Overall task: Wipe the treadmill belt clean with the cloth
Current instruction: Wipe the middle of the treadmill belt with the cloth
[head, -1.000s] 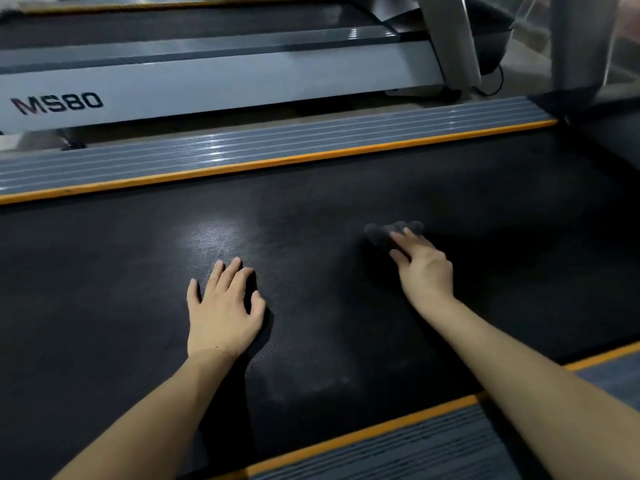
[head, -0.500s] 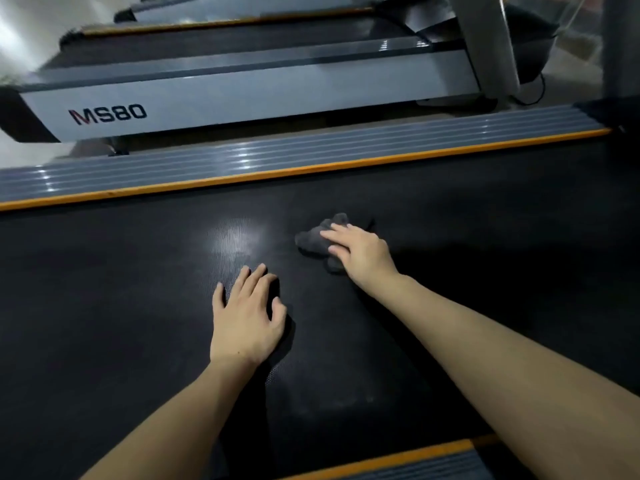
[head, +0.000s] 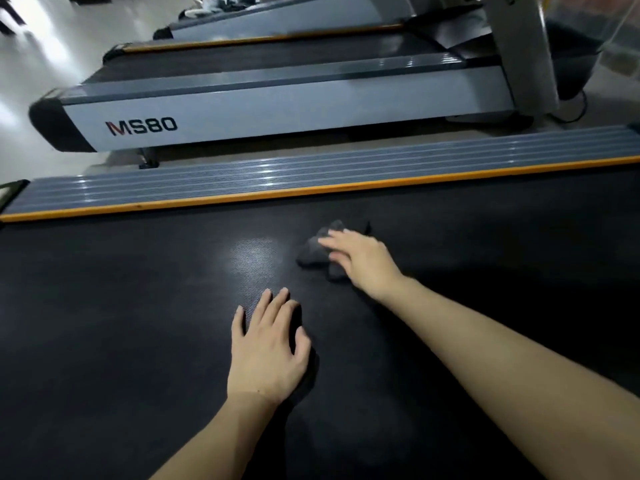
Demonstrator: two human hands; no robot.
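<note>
The black treadmill belt fills the lower view. A dark grey crumpled cloth lies on it near the middle. My right hand presses down on the cloth's right part, fingers spread over it and pointing left. My left hand rests flat on the bare belt, palm down, fingers apart, a little nearer to me and left of the cloth. A pale sheen on the belt shows just left of the cloth.
A ribbed grey side rail with an orange strip borders the belt's far edge. Beyond it stands another treadmill marked MS80 with a grey upright post. Shiny floor lies at the far left.
My right hand has slid the cloth leftward across the belt, toward the left hand. The view has shifted left and up; the left hand stays flat on the belt.
</note>
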